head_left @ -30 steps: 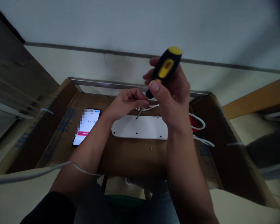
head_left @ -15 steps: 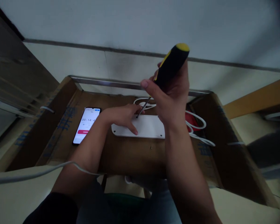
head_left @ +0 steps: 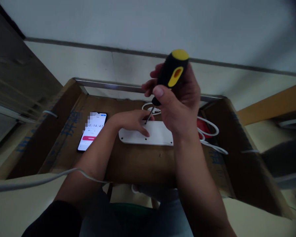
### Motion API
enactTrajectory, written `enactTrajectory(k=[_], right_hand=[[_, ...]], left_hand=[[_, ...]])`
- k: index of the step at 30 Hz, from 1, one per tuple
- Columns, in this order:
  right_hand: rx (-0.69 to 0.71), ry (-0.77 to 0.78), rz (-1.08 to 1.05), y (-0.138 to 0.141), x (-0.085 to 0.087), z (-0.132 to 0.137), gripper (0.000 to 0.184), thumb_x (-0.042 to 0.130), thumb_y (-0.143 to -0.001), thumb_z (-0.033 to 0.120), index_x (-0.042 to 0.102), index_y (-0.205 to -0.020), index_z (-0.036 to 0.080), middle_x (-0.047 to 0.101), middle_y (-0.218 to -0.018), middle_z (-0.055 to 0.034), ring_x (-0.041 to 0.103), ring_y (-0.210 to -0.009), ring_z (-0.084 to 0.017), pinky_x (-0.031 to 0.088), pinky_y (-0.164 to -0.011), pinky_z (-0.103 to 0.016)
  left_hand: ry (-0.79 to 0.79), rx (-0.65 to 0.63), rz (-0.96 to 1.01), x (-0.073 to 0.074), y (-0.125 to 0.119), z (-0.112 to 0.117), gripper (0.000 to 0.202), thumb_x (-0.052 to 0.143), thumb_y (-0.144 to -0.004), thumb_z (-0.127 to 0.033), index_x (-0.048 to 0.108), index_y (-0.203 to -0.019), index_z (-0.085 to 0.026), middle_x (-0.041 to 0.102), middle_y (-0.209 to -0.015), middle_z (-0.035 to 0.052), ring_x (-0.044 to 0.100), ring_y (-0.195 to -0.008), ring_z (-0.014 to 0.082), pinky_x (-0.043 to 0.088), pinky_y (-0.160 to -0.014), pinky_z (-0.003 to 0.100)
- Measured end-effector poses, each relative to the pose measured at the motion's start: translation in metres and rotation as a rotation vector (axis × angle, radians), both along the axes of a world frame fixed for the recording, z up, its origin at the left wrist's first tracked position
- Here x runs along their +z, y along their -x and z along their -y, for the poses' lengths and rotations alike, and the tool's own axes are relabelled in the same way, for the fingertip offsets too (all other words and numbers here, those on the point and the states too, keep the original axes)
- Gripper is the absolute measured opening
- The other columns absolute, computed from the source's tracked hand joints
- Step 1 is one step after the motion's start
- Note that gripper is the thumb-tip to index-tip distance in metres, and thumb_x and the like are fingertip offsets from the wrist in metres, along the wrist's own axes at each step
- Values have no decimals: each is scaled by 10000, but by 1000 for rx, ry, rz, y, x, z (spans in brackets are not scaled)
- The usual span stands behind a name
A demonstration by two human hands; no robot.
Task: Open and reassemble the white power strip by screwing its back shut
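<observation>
The right hand [head_left: 179, 105] grips a screwdriver [head_left: 171, 70], its tip in a hole of the power strip [head_left: 159, 134]; the left hand [head_left: 129, 121] lies spread on the strip; one loose screw [head_left: 160, 155] remains on the cardboard [head_left: 138, 168].

Below the white power strip casing [head_left: 160, 135], bare brown cardboard [head_left: 140, 164] gives the hands the widest passage, with only a small screw [head_left: 160, 155] lying there; over the casing, the left hand [head_left: 130, 124] and the right hand [head_left: 177, 105] with its yellow-and-black screwdriver [head_left: 171, 70] fill the space; to its left, a phone [head_left: 91, 131] sits in the way; to its right, a looped white cable [head_left: 208, 130] and a red object [head_left: 202, 128] crowd the path; behind it, more cable and a metal rail [head_left: 108, 85] close the way.
</observation>
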State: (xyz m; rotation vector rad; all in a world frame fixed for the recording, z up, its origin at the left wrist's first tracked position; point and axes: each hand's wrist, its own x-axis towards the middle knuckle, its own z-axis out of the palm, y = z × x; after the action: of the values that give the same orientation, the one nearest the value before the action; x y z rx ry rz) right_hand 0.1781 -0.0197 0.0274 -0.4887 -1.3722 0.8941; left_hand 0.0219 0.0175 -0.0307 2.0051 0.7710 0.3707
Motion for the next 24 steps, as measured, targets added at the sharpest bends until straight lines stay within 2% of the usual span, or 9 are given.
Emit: enactTrajectory(k=[3,6,9,11,12,15,18,22,24], right_hand=[[-81,-36,-57,1,-3,-2,499,917,-728,433,489,-946,298,658,-951,39,698,-814,-166,622,-704,-345],[-63,-15,-34,-5,0,-3,404,807,-826,556,557,-1058,340,670,-967,18,663,-762,-169,578,-615,-339],[2,35,32,-9,5,-1,386,557,-949,624,601,-1257,395,706,-1235,-12,707,-960,-225,543,-556,-350],[14,13,2,-8,5,-1,315,562,-964,535,619,-1247,409,647,-1410,30,694,-1135,-235,585,-619,-354],[5,-14,-38,-7,4,-1,283,615,-947,496,622,-1217,412,636,-1416,43,691,-1151,-229,609,-666,-357],[-37,-58,-81,-5,-1,-5,367,777,-862,477,561,-1149,402,677,-1222,37,716,-1053,-203,644,-794,-371],[-78,-70,-32,-8,-2,-9,478,837,-811,525,518,-1134,375,705,-1128,28,722,-980,-181,629,-777,-338],[98,-3,-91,-15,6,-5,497,808,-811,578,649,-1223,349,732,-1191,5,661,-787,-136,553,-586,-286],[207,58,-90,-17,10,-2,478,755,-848,565,687,-1256,324,737,-1167,-5,647,-762,-139,575,-629,-306]], left_hand=[[98,-16,126,17,4,2,437,896,-726,-434,699,-1011,-167,717,-924,24,656,-857,190,506,-808,302],[170,116,336,31,8,6,380,893,-759,-415,697,-946,-150,694,-891,27,636,-817,155,505,-775,297],[168,213,469,35,7,10,337,910,-752,-383,676,-794,-144,663,-793,14,610,-758,133,492,-736,282],[181,199,478,34,3,10,353,928,-732,-368,652,-749,-148,636,-753,0,589,-723,121,480,-701,273],[192,180,484,33,1,10,367,942,-715,-361,642,-751,-153,621,-743,-8,578,-709,117,475,-685,269],[197,153,541,29,-6,10,406,972,-684,-354,625,-782,-166,603,-748,-20,564,-702,112,482,-671,267],[155,198,565,27,-10,10,384,951,-718,-380,639,-767,-162,623,-756,-8,576,-714,118,491,-679,268],[136,223,526,28,-8,10,371,938,-728,-419,683,-757,-150,652,-756,5,571,-710,116,476,-667,255],[142,205,512,30,-6,9,375,937,-727,-433,697,-779,-150,663,-757,4,575,-711,116,471,-666,248]])
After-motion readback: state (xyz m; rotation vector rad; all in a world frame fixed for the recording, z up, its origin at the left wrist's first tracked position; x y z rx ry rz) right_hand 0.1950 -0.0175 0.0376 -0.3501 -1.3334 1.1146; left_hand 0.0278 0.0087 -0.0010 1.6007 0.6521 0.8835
